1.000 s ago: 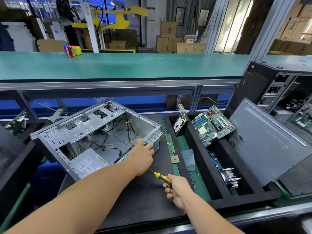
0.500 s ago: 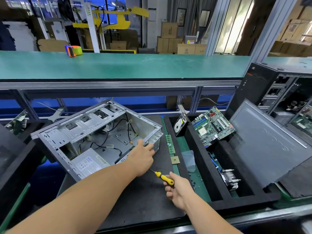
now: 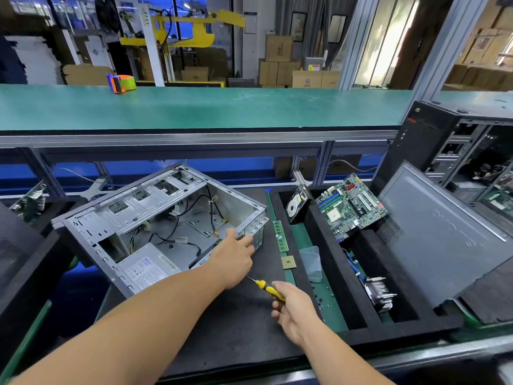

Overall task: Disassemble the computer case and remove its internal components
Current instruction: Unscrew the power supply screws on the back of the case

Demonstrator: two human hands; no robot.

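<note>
Pictured mid-teardown: computer case (image 3: pixel 155 218) lying open side up on the dark mat (image 3: pixel 222 323) of the table, rear corner angled toward the camera. Left hand (image 3: pixel 234 257) gripping the near rear edge of the chassis, fingers (image 3: pixel 245 241) curled over the metal lip. Right hand (image 3: pixel 294 309) wrapped round the yellow screwdriver (image 3: pixel 265 287), tip pointing toward the case just beside the left wrist.

Still inside: power supply (image 3: pixel 147 266) at the near corner and a loose run of black cables (image 3: pixel 194 207). Already out, in the black foam tray (image 3: pixel 327 226) to the right: motherboard (image 3: pixel 351 204), hard drive (image 3: pixel 297 204) and heatsink (image 3: pixel 380 293). Memory stick (image 3: pixel 280 236), processor chip (image 3: pixel 288 263) and scattered screws on the green strip between mat and tray.

Likely handling: stiff sheet steel, lighter now gutted, edges thin and probably sharp; best held at folded rims, as here. Power supply probably the heaviest piece left, cables prone to snag.

Setting: factory bench line, green shelf (image 3: pixel 208 109) above with a tape dispenser (image 3: pixel 120 83), cardboard boxes (image 3: pixel 277 62) behind, second black tower (image 3: pixel 458 145) and a grey side panel (image 3: pixel 444 240) at right.
</note>
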